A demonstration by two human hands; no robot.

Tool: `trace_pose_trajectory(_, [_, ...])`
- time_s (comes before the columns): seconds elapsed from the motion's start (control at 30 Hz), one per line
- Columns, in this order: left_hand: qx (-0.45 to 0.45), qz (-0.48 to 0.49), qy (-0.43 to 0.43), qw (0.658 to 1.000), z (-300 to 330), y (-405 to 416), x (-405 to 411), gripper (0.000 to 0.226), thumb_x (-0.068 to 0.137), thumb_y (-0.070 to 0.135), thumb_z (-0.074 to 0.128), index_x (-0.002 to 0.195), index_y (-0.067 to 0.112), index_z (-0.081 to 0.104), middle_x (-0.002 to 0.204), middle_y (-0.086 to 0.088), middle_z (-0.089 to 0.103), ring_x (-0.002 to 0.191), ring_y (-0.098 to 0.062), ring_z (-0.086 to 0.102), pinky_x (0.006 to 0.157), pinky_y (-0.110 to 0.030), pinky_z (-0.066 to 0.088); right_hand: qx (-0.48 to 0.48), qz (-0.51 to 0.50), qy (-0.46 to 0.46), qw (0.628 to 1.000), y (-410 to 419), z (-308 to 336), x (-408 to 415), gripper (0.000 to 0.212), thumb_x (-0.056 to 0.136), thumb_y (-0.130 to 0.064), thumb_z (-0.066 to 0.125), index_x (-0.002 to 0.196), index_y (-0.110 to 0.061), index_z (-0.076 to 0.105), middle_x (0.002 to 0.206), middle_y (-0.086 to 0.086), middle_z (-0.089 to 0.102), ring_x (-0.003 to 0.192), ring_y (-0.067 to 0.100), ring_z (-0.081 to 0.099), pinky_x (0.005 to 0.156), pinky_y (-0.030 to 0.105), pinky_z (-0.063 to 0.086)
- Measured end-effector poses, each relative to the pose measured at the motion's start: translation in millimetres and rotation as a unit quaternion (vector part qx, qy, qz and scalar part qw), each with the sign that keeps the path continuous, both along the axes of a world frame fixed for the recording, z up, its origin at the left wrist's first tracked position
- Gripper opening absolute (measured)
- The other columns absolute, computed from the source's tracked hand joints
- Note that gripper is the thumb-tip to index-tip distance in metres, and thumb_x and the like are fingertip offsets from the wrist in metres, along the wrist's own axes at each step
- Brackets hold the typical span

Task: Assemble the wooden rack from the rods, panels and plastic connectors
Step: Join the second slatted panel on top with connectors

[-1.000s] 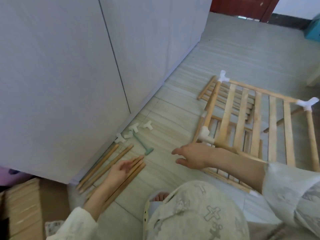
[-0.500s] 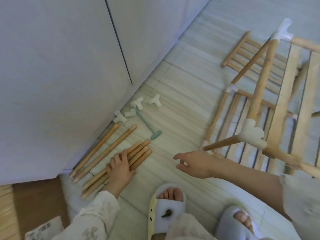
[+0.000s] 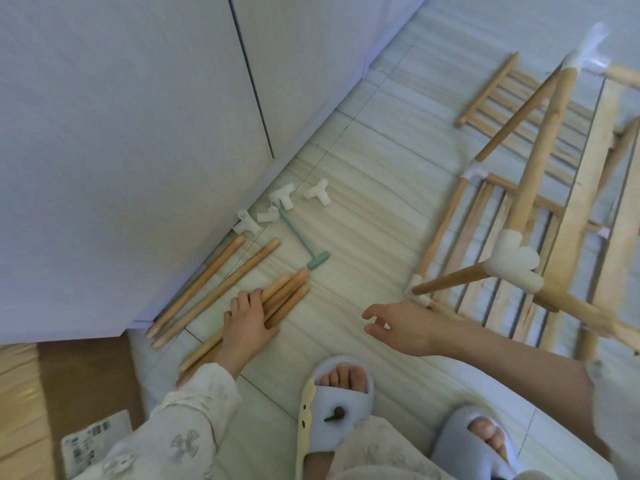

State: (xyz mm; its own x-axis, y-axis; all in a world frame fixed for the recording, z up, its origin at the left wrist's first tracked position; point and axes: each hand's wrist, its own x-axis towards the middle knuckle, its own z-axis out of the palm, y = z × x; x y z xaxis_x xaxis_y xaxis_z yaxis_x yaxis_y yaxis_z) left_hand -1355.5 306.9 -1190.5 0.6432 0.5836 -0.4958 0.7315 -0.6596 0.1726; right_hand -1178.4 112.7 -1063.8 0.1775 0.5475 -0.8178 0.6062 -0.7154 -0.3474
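Rack frame [image 3: 540,188]: partly built, at right. Rods already joined by white plastic connectors, one large corner connector [image 3: 512,265] in the foreground with a short rod [image 3: 450,284] sticking out toward the middle of the floor. Slatted panel fitted into the raised part; second slatted panel [image 3: 485,237] flat on the floor beneath, its side rod capped with connectors at both ends; third panel [image 3: 491,95] flat on the floor farther back. Judged roughly half done.

Left to use: bundle of short rods [image 3: 277,296] on the floor near the middle-left; two longer rods [image 3: 207,285] lying along the foot of the cabinet [image 3: 121,150]; four loose connectors [image 3: 282,197] near the cabinet base; small green mallet [image 3: 301,240] lying beside them, head toward the bundle.

Left hand [image 3: 247,323]: palm down on the bundle of short rods, fingers curled over the top ones; whether closed round one rod or merely laid across several, cannot tell for certain. Judged to be picking the next rod.

Right hand [image 3: 405,325]: just in front of the frame's near corner, fingers loosely spread and slightly bent, holding nothing, touching nothing that shows.

Also present: cardboard box [image 3: 52,393] at lower left, slippers [image 3: 336,407] on both feet.
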Motion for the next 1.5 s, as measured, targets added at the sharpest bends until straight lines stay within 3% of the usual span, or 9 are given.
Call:
trace_pose_trajectory(0.1, [0.025, -0.04, -0.024, 0.999, 0, -1, 1, 0.059, 0.086, 0.03, 0.057, 0.137, 0.014, 0.031, 0.128, -0.007, 0.037, 0.119, -0.025, 0.037, 0.094, -0.033, 0.036, -0.008, 0.006, 0.006, 1.0, -2, -2, 0, 0.043, 0.1, -0.039, 0.032, 0.139, -0.021, 0.039, 0.13, 0.001, 0.057, 0.117, 0.02, 0.052, 0.096, 0.029, 0.04])
trace_pose_trajectory(0.33, [0.007, -0.045, -0.07, 0.996, -2, -2, 3, 0.055, 0.085, 0.025, 0.065, 0.132, 0.014, 0.038, 0.124, -0.006, 0.043, 0.113, -0.023, 0.044, 0.092, -0.033, 0.041, -0.02, 0.005, -0.002, 1.0, -5, -4, 5, 0.042, 0.101, -0.039, 0.031, 0.138, -0.021, 0.04, 0.131, 0.001, 0.056, 0.117, 0.02, 0.052, 0.096, 0.029, 0.04])
trace_pose_trajectory(0.53, [-0.156, 0.15, -0.132, 0.967, 0, 15, 9, 0.058, 0.076, 0.02, 0.076, 0.125, 0.004, 0.048, 0.122, -0.012, 0.05, 0.114, -0.026, 0.048, 0.096, -0.033, 0.039, -0.028, 0.02, -0.007, 0.999, -6, -5, 4, 0.041, 0.101, -0.039, 0.031, 0.135, -0.02, 0.044, 0.131, 0.002, 0.056, 0.116, 0.02, 0.052, 0.097, 0.031, 0.042])
trace_pose_trajectory(0.87, [-0.264, 0.277, -0.142, 0.913, 8, 49, 3, 0.043, 0.082, 0.004, 0.068, 0.123, 0.001, 0.055, 0.111, -0.01, 0.06, 0.104, -0.023, 0.057, 0.09, -0.031, 0.045, -0.038, 0.035, -0.013, 0.999, -5, -1, 4, 0.041, 0.102, -0.036, 0.029, 0.133, -0.017, 0.048, 0.132, 0.003, 0.054, 0.118, 0.021, 0.05, 0.094, 0.029, 0.039])
trace_pose_trajectory(0.97, [-0.236, 0.279, -0.148, 0.919, 11, 57, 1, 0.042, 0.083, 0.002, 0.067, 0.123, -0.001, 0.056, 0.111, -0.011, 0.062, 0.103, -0.024, 0.057, 0.089, -0.031, 0.045, -0.045, 0.035, -0.009, 0.998, -7, -4, 3, 0.041, 0.101, -0.037, 0.029, 0.132, -0.018, 0.049, 0.13, 0.003, 0.055, 0.116, 0.021, 0.051, 0.094, 0.03, 0.041])
trace_pose_trajectory(1.1, [-0.255, 0.262, -0.182, 0.913, 18, 57, 1, 0.041, 0.086, 0.007, 0.064, 0.126, 0.006, 0.055, 0.099, -0.005, 0.062, 0.085, -0.019, 0.059, 0.075, -0.03, 0.05, -0.051, 0.033, -0.007, 0.998, -7, -7, 3, 0.04, 0.101, -0.037, 0.03, 0.131, -0.019, 0.049, 0.129, 0.004, 0.056, 0.115, 0.021, 0.052, 0.093, 0.03, 0.041])
trace_pose_trajectory(1.2, [-0.223, 0.167, -0.153, 0.948, 14, 45, 3, 0.038, 0.088, 0.013, 0.063, 0.125, 0.009, 0.056, 0.103, -0.007, 0.061, 0.098, -0.026, 0.059, 0.086, -0.033, 0.047, -0.052, 0.034, -0.009, 0.998, -6, -9, 3, 0.04, 0.101, -0.037, 0.03, 0.131, -0.018, 0.049, 0.129, 0.004, 0.056, 0.116, 0.022, 0.052, 0.093, 0.03, 0.041])
trace_pose_trajectory(1.33, [-0.094, 0.064, -0.116, 0.987, 0, 9, 3, 0.036, 0.091, 0.017, 0.057, 0.124, 0.004, 0.054, 0.122, -0.017, 0.051, 0.112, -0.032, 0.05, 0.095, -0.034, 0.038, -0.052, 0.037, -0.012, 0.998, -5, -9, 2, 0.041, 0.101, -0.038, 0.029, 0.132, -0.019, 0.049, 0.129, 0.003, 0.056, 0.116, 0.021, 0.052, 0.093, 0.03, 0.041])
trace_pose_trajectory(1.5, [0.017, 0.038, -0.02, 0.999, -6, -30, 2, 0.07, 0.093, 0.053, 0.041, 0.145, 0.01, 0.023, 0.138, -0.013, 0.031, 0.123, -0.031, 0.034, 0.096, -0.043, 0.034, -0.051, 0.036, -0.011, 0.998, -6, -9, 1, 0.04, 0.101, -0.038, 0.029, 0.13, -0.019, 0.05, 0.129, 0.004, 0.056, 0.114, 0.021, 0.053, 0.091, 0.029, 0.041])
